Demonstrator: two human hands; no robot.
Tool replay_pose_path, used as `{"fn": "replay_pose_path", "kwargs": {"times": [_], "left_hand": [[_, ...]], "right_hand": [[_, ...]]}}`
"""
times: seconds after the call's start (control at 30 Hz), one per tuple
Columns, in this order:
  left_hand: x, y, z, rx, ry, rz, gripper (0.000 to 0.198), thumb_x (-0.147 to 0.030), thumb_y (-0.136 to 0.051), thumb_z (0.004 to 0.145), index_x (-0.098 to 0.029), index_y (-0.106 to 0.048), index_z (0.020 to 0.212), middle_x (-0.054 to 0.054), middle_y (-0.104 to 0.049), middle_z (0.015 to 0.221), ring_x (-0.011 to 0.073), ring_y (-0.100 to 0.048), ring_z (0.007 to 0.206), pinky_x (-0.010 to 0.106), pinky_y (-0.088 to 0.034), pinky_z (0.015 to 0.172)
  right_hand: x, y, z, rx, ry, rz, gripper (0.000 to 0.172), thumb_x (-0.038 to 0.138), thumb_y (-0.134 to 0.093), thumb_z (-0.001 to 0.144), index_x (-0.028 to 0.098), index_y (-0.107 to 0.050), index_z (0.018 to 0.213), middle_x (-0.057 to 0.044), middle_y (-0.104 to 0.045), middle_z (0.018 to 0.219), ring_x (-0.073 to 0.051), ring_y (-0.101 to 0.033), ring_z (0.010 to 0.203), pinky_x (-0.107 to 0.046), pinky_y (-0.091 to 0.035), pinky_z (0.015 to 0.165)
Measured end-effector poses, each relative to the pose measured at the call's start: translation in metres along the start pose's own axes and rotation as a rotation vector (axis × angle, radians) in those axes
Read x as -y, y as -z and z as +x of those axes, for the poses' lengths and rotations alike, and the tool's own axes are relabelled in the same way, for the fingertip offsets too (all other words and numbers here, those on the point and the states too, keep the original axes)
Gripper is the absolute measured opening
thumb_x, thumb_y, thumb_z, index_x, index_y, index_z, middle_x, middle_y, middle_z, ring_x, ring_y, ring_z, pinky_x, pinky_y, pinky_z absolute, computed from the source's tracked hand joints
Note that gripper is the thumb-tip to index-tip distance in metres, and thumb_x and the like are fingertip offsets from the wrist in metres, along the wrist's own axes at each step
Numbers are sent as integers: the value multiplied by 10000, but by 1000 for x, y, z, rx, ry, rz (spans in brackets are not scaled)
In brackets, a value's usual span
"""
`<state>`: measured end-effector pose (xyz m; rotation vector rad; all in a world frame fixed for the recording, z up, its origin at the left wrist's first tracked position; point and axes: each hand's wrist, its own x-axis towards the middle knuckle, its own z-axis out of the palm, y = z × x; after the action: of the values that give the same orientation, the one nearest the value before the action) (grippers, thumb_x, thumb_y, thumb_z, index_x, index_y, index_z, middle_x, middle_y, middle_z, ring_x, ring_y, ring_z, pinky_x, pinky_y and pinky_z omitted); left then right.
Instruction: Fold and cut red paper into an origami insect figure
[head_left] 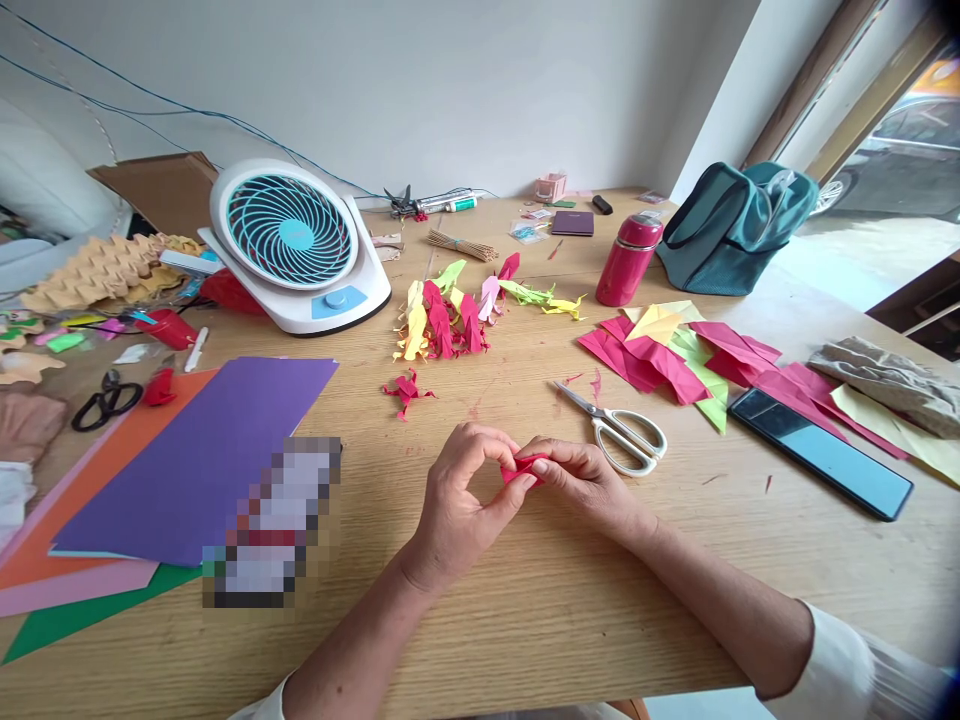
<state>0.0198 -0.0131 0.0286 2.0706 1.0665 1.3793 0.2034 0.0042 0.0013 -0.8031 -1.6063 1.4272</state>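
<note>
A small folded piece of red paper (529, 467) is pinched between both hands above the table, near the middle of the view. My left hand (463, 500) grips its left side between thumb and forefinger. On its right side, the thumb and fingers of my right hand (589, 485) are pressed together on the paper. Beyond the hands lies a small red folded paper figure (407, 393), and behind it a group of red, yellow, green and pink folded figures (442, 320). Scissors with white handles (627, 440) rest just beyond my right hand.
Colored paper sheets (195, 460) and a pixelated object (277, 525) lie left. A white fan (300, 240) stands behind them. At right are folded papers (652, 360), a phone (821, 455), a red flask (630, 262) and a teal bag (731, 235). Black-handled scissors (107, 402) lie far left.
</note>
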Motion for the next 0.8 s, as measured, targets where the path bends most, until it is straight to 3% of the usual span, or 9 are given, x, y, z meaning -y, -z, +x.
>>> {"fn": "replay_pose_path", "kwargs": {"times": [0.37, 0.6, 0.8], "left_hand": [[8, 7, 3, -60, -116, 285, 101, -115, -688, 872, -210, -654, 874, 44, -607, 960, 185, -583, 921, 330, -491, 829], [10, 13, 7, 50, -159, 302, 98, -110, -652, 895, -207, -652, 882, 16, -620, 823, 175, -572, 823, 317, -458, 772], [8, 6, 3, 45, -60, 215, 46, -216, -699, 885, -200, -656, 895, -3, -624, 746, 160, -572, 747, 295, -463, 754]], "right_hand": [[-4, 1, 0, -68, 47, -117, 272, 392, -565, 996, 227, -761, 1088, -51, -742, 975, -176, -664, 896, -292, -500, 829], [-9, 3, 1, -146, -26, -18, 274, 435, -594, 973, 260, -777, 1076, -33, -761, 1000, -187, -688, 921, -309, -526, 873], [-9, 2, 0, -182, 88, -147, 250, 367, -583, 991, 240, -763, 1109, -49, -749, 999, -174, -674, 903, -293, -518, 812]]}}
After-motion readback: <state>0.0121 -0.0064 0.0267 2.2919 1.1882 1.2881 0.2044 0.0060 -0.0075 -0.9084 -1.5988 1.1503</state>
